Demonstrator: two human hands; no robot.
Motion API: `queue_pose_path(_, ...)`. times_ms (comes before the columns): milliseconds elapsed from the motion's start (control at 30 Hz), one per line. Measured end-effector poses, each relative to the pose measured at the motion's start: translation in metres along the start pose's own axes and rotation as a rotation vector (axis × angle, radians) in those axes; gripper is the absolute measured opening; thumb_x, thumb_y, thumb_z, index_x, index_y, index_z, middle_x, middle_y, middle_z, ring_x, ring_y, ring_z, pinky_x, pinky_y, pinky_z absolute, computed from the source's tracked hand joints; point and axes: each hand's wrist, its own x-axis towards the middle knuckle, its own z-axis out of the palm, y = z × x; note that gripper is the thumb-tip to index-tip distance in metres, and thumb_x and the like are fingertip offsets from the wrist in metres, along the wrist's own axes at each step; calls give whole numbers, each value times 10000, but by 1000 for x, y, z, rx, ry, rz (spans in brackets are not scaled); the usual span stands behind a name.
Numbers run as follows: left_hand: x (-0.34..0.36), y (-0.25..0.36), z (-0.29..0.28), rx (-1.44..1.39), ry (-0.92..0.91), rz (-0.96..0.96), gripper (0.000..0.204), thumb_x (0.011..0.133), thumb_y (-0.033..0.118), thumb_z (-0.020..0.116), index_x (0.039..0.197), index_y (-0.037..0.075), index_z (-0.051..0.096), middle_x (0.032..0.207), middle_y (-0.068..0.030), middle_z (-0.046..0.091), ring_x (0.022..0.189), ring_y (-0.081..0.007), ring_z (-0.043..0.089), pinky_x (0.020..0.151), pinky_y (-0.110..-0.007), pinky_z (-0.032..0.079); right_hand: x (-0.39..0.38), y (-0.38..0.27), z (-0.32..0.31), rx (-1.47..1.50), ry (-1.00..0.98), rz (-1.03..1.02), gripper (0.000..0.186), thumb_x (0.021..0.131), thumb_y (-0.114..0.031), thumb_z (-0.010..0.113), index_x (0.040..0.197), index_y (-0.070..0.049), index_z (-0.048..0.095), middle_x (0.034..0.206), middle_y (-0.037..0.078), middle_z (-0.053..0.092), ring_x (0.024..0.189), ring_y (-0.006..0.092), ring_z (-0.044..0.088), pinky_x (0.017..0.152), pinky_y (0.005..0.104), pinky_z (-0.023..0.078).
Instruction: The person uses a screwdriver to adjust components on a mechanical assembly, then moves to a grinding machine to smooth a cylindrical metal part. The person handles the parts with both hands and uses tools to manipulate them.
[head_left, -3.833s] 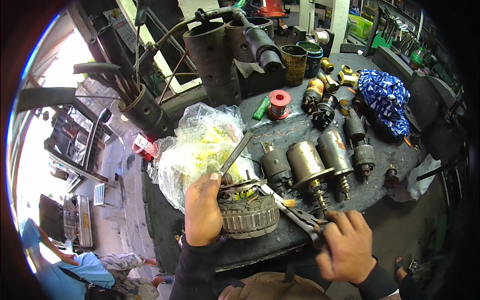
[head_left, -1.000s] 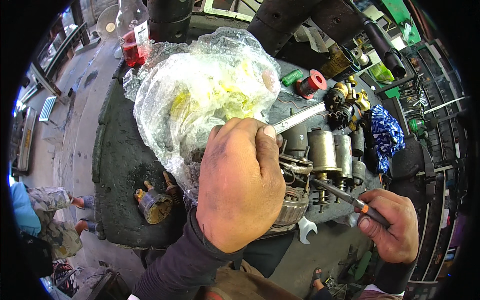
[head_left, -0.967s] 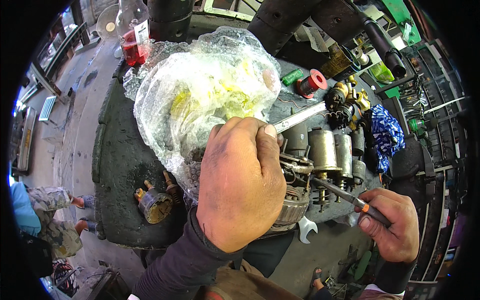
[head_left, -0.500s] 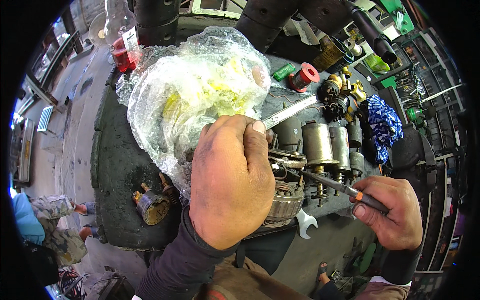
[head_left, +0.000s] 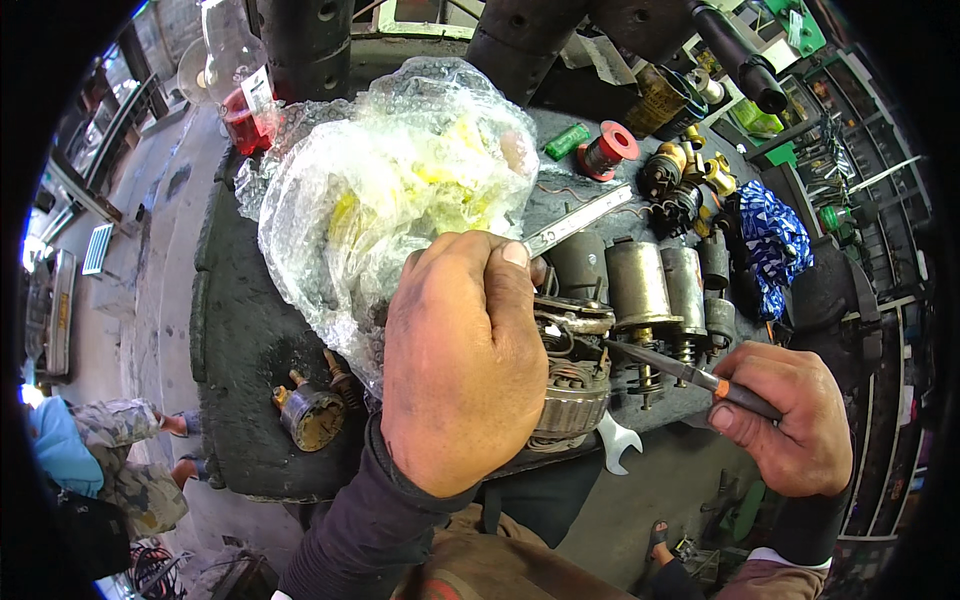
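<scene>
My left hand (head_left: 465, 365) is closed, its back toward me, at the left side of a round motor part with wire windings (head_left: 572, 400). What its fingers grip is hidden beneath it. A flat metal bar with stamped marks (head_left: 580, 220) slants up to the right from beside the thumb. My right hand (head_left: 785, 415) is closed around the dark, orange-banded handles of long-nose pliers (head_left: 690, 373). The pliers' tip meets the motor part's right side, just below its upper ring. An open-ended spanner (head_left: 618, 443) sticks out at the lower right of the motor part.
Bubble wrap (head_left: 390, 190) covers the bench's middle left. Metal cylinders with springs (head_left: 637, 285) stand beyond the pliers. Farther back are a red wire spool (head_left: 607, 150), a green cylinder (head_left: 567, 141), brass parts (head_left: 690, 170) and a blue patterned cloth (head_left: 775, 245). A small motor-like part (head_left: 310, 418) lies left.
The view has shifted slightly. Both hands keep their hold, and the pliers' tip stays at the motor part's right side.
</scene>
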Motion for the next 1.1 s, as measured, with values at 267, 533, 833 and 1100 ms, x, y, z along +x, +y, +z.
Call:
queue_pose_path(267,0,-2,0,-6,5,-27,260,1046,131,534,916,-48,670,904,-229,656,884,-420,626,825,-495,476,0,2,0,-23,-4,0,243,845,-199,796,860,5,665,799,144,636,689,392,633,582,448,469)
queue_pose_path(533,-1,-8,-6,-65,8,-45,268,1048,143,540,937,-56,680,893,-222,677,859,-379,655,808,-458,494,-15,13,15,128,141,54,348,894,-315,765,873,16,660,801,135,639,690,323,644,608,388,478)
queue_pose_path(833,1,-10,-11,-254,-111,-101,310,1068,187,561,1025,-84,705,879,-170,699,834,-214,664,804,-344,508,-24,-47,156,639,750,253,417,704,-194,953,869,6,626,864,101,634,716,185,587,632,310,466)
queue_pose_path(1100,-3,-16,-6,-175,-144,99,262,1055,188,609,1033,-56,703,960,-146,669,894,-257,637,836,-354,493,-13,-41,166,515,825,267,406,755,-198,929,896,11,611,891,105,626,742,229,564,680,335,471)
